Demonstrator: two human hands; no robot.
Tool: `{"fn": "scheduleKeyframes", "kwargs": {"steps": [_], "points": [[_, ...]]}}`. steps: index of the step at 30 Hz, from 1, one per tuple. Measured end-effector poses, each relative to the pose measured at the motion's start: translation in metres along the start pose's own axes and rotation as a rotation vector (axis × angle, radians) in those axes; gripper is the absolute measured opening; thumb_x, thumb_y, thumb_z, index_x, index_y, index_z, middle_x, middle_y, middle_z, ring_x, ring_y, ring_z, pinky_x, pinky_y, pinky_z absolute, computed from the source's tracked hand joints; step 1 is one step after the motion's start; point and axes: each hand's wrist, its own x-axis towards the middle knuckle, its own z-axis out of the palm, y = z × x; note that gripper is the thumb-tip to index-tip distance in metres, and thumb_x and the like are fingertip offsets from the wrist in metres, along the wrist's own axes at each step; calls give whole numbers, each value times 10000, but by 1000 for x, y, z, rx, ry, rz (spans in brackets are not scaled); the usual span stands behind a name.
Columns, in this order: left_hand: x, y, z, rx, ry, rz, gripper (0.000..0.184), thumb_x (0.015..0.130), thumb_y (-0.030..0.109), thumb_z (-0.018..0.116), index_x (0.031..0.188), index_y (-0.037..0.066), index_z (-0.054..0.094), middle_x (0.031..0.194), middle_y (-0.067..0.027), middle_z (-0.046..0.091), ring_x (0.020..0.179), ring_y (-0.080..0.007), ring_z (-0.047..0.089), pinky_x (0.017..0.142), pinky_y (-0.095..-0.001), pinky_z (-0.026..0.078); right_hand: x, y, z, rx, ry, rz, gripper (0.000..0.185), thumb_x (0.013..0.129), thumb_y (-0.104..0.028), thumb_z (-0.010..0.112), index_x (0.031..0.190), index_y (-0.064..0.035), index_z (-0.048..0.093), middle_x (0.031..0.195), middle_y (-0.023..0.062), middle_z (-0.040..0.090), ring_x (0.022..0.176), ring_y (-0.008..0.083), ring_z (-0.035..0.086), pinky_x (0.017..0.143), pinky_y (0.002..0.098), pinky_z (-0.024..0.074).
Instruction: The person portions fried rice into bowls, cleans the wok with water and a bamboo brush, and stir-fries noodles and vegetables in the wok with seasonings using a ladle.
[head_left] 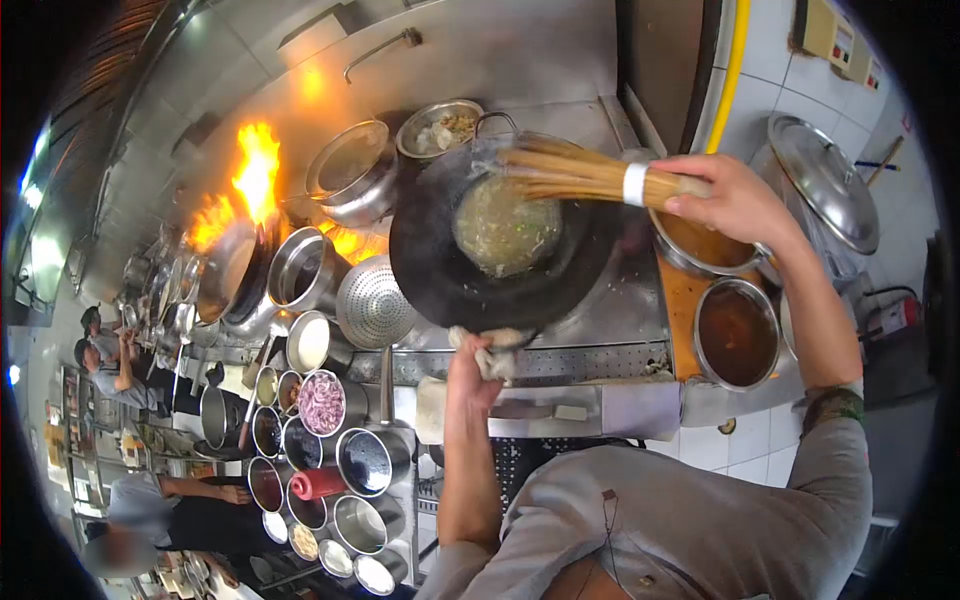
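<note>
My right hand (715, 193) is closed around the banded end of a bamboo whisk (575, 172), at the upper right of the wok. The whisk's loose ends reach over the back of a dark wok (430, 235). Cloudy liquid with small bits (507, 228) lies in the wok's bottom. At the near rim, my left hand (473, 368) grips a pale cloth (495, 362) against the wok's edge.
Tall flames (257, 175) rise at the left behind pots. A perforated ladle (376, 303) lies left of the wok. Metal containers, one with sliced onion (322, 403), fill the lower left. A pot of red-brown liquid (737, 334) stands right. Other people (140, 500) stand far left.
</note>
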Motion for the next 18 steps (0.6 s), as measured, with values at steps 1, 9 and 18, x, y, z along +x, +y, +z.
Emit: {"fn": "scheduleKeyframes", "kwargs": {"steps": [1, 9, 18], "points": [[12, 17, 21, -17, -34, -2, 358, 835, 133, 566, 1162, -10, 599, 1108, -163, 680, 983, -304, 668, 795, -413, 561, -13, -7, -9, 60, 21, 131, 490, 847, -264, 737, 1296, -88, 651, 1180, 150, 705, 1062, 269, 674, 947, 356, 503], [30, 110, 22, -2, 84, 82, 280, 853, 159, 556, 1078, -1, 604, 1070, -154, 678, 936, -296, 669, 781, -398, 574, -108, 5, 39, 425, 245, 352, 495, 879, -169, 731, 1346, -54, 612, 954, 16, 677, 602, 60, 567, 507, 227, 463], [57, 236, 1, 216, 262, 402, 187, 817, 103, 561, 934, -24, 631, 846, -137, 679, 724, -278, 693, 642, -403, 578, -189, 57, 198, 518, 356, 475, 482, 854, -122, 759, 1304, -9, 629, 879, 35, 660, 636, 77, 581, 518, 254, 494]]}}
